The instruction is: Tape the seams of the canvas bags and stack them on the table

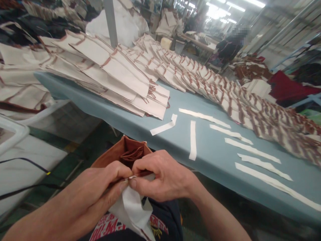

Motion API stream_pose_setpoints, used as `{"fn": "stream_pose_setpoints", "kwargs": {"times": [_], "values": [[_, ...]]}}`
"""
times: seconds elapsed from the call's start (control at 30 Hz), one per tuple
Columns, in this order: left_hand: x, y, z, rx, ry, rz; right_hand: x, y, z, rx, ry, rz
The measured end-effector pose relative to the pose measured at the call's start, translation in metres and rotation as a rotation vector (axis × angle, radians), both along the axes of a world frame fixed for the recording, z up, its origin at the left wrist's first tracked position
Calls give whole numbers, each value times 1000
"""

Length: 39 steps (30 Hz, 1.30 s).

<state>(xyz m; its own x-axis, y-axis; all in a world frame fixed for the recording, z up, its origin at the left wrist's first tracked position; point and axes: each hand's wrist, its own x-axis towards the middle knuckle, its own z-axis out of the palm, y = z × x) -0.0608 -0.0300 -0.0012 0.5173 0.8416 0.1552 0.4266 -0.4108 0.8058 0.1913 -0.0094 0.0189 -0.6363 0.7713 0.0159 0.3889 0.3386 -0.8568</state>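
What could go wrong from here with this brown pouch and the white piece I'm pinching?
1. The left hand and right hand pinch the white piece at the brown pouch edge with fingertips only, in the air off the table. It may slip or sit crooked.
2. The bent strip lies close to the table's near edge, so a passing arm might knock it to the floor.

Bare left hand (100,189) and bare right hand (163,177), lower centre of the frame, backs upward, fingertips meeting at the midline. Each hand is closed in a tight pinch, thumb against curled forefinger. The left forearm (50,217) enters from the lower left corner, the right forearm (220,214) from the lower right, both converging.
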Motion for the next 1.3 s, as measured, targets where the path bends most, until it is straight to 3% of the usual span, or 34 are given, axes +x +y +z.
{"fn": "stream_pose_setpoints", "kwargs": {"times": [0.1, 0.2, 0.4, 0.5, 0.57, 0.67, 0.77, 0.9, 1.0, 1.07, 1.13, 1.2, 1.3], "values": [[-1, 2, -10, 136, 5, -99, -4, -2, -8, 17, 51, -53], [-3, 1, -20, 260, 35, -32, -4, -3, -14, -51, 145, -36], [-18, 3, -41, 153, 49, -240, -4, -4, -19, -480, 368, 2], [-22, 8, -51, 172, -35, -225, -11, -4, -22, -650, 413, -60], [-21, 9, -55, 196, -49, -199, -17, -5, -24, -653, 396, -124], [-17, 5, -49, 190, -31, -150, -21, -8, -25, -497, 296, -182], [-13, 2, -30, 94, -39, -97, -17, -14, -20, -158, 193, -179], [-7, 8, -9, -75, -30, -203, -8, -22, -15, 209, 58, -146], [-4, 13, -18, 90, 2, -253, -5, -25, -18, 275, -9, -132], [-6, 13, -33, 310, 4, -225, -5, -26, -23, 269, -25, -143], [-10, 12, -48, 426, -3, -181, -6, -26, -28, 266, -36, -153], [-16, 12, -55, 350, 2, -182, -7, -26, -31, 283, -36, -149], [-19, 15, -48, 93, 10, -253, -7, -25, -32, 338, -56, -110]]}}
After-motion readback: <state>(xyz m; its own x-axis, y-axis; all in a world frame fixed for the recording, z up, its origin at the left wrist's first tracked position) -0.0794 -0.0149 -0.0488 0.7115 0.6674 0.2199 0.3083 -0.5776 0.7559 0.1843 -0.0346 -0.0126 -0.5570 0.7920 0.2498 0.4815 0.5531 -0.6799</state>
